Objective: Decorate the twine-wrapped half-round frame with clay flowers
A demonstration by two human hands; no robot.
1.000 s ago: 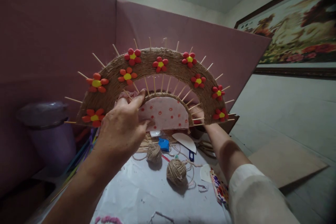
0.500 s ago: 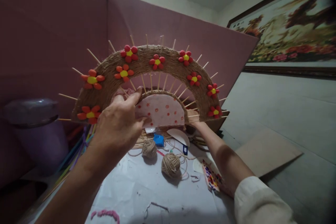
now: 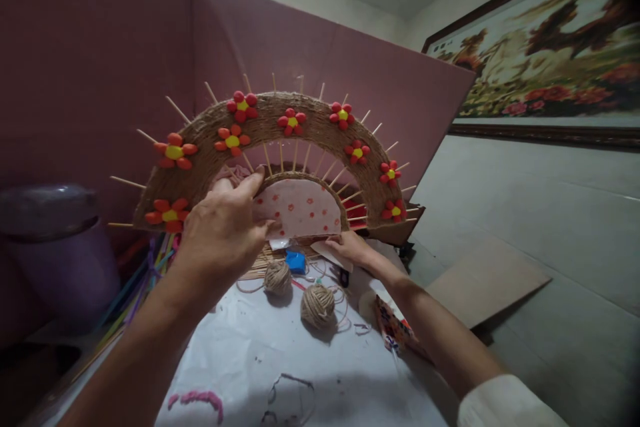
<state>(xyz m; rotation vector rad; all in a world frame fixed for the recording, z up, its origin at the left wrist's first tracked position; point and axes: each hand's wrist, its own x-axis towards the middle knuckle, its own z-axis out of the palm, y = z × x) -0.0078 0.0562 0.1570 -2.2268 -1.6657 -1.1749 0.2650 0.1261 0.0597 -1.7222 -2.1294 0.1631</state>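
A fan-shaped craft piece (image 3: 320,125) of twine woven over thin wooden sticks stands raised above the table, with red and orange clay flowers along its wide arch. Its inner half-circle (image 3: 300,208) is covered in white cloth with small red flowers. My left hand (image 3: 225,220) grips the fan on the left, thumb on the cloth and fingers up by the sticks. Under the lower right corner of the half-circle is my right hand (image 3: 350,247), fingers near the cloth's bottom edge; whether they press on it is unclear.
Two balls of twine (image 3: 318,305), a blue packet (image 3: 295,261) and a pink clay strip (image 3: 197,400) lie on the white-covered table (image 3: 240,347). A purple bin (image 3: 60,260) stands left. Pink panels (image 3: 320,40) rise behind; a cardboard sheet (image 3: 490,280) lies right.
My right hand has come from behind the fan's right side to the bottom edge of the cloth half-circle. The fan's right side has shifted slightly left; my left hand keeps its hold.
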